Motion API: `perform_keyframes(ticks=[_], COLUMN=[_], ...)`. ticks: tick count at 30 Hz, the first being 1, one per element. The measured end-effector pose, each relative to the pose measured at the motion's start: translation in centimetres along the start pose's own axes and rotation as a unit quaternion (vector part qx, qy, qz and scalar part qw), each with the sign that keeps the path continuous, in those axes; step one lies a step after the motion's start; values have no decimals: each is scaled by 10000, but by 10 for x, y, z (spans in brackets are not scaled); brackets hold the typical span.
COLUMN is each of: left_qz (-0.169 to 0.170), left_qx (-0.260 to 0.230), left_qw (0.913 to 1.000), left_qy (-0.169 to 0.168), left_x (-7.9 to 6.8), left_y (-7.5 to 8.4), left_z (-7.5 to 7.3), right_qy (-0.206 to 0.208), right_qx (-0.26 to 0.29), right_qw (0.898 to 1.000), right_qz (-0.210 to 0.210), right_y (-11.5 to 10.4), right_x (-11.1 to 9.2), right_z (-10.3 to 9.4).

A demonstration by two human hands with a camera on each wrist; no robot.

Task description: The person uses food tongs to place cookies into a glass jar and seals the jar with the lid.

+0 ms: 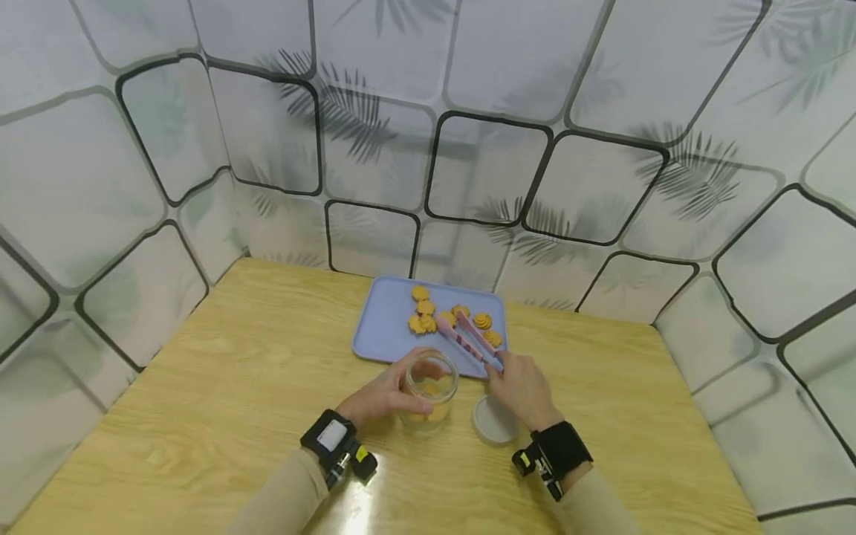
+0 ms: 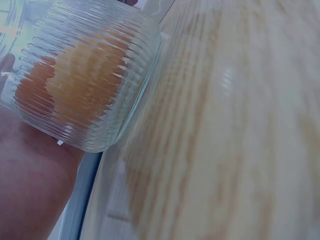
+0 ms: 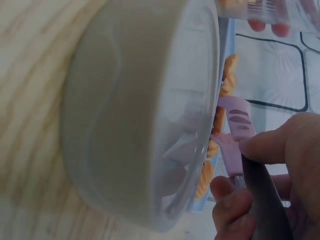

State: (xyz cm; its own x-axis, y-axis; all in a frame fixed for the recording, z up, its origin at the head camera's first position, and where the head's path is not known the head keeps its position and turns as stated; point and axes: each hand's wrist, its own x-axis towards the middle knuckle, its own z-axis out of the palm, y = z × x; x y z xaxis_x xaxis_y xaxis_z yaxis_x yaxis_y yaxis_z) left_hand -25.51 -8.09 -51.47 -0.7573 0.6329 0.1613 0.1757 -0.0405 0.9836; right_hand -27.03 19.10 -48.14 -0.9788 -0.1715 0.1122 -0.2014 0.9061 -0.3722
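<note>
The pink-tipped tongs [image 3: 240,120] lie out over the tray, aimed between ten and eleven o'clock from my right hand [image 1: 524,385], their two tips spread apart among the cookies [image 1: 425,307]; I can't tell whether they have caught one. I grip the handle with my fingers curled underneath and a fingertip pressed along the top. My left hand [image 1: 380,395] is wrapped round the glass jar [image 1: 438,414], thumb across the near side and fingers round the far side, that forearm coming in from seven o'clock.

The jar, at about seven or eight o'clock from the tongs, has its mouth uncovered and holds a few cookies, their shapes blurred by the ribbed wall; whether its base touches the desk [image 1: 234,416] I can't make out. At twelve o'clock from the jar, the blue tray [image 1: 381,327] carries loose cookies, spread from its twelve o'clock through the middle to three. Between three and four o'clock from the jar, just beside my right hand, a pale round lid [image 1: 493,421] rests on the desk. I wear dark wristbands [image 1: 563,450] and beige sleeves [image 1: 277,498]. Patterned cloth [image 1: 374,171] hangs behind the tray.
</note>
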Motion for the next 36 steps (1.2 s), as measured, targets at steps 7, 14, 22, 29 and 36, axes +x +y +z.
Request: perform_keyframes(ticks=[7, 14, 22, 29, 36], left_qz=[150, 72, 54, 108, 43], left_qx=[-161, -203, -110, -253, -307], left_qw=[9998, 9997, 9999, 9996, 9995], left_qy=[-35, -89, -94, -40, -45], left_x=[2, 1, 1, -2, -1], left_y=[0, 1, 3, 2, 2], left_z=[2, 3, 1, 0, 0], right_qy=[37, 147, 384, 820, 1045], right_qx=[-22, 168, 608, 330, 954], right_qw=[10000, 9996, 9960, 9908, 9821], right_qz=[-80, -180, -534, -1028, -1243], right_y=[6, 13, 14, 4, -13], right_x=[4, -5, -25, -51, -80], right_z=[0, 1, -15, -36, -59])
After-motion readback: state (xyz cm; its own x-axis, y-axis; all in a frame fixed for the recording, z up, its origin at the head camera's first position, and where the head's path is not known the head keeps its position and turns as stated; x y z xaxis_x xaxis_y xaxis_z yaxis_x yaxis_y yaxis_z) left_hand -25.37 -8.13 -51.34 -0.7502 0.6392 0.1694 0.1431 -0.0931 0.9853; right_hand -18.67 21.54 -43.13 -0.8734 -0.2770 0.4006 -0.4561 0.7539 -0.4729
